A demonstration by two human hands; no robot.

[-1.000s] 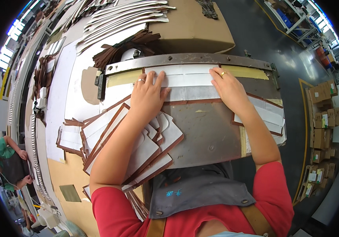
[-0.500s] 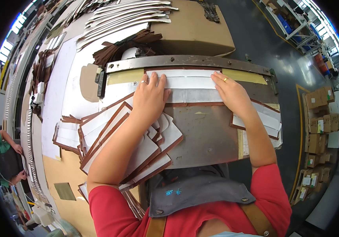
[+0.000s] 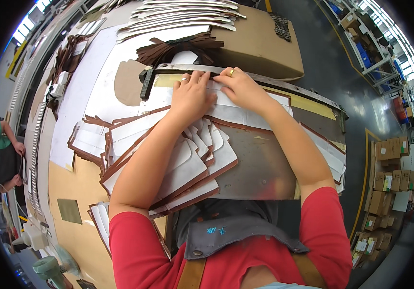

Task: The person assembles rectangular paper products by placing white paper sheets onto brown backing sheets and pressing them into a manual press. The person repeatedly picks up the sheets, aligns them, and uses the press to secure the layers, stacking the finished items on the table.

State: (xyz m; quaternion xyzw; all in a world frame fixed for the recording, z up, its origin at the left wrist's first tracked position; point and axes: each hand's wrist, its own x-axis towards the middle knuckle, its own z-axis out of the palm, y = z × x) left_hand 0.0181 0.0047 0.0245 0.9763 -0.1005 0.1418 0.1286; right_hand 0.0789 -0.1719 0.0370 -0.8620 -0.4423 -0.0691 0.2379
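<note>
A white panel with brown edging lies on the metal plate, its far edge along the metal bar. My left hand rests on the panel's left part, fingers stretched toward the bar and thumb to the right. Close beside it, my right hand has its fingers bent and thumb drawn in at the panel's far edge, seemingly pinching it. The fingertips partly hide that edge. Under and beside my left forearm, more brown-edged white panels lie in an overlapping, fanned heap.
A bundle of brown strips lies beyond the bar, next to a big cardboard box. Several long white-edged strips are stacked at the back. More panels lie right of the plate. Another person works at the far left.
My right hand has moved left along the far edge, from the panel's right end to beside my left hand, and its fingers have bent. The whole view has turned slightly.
</note>
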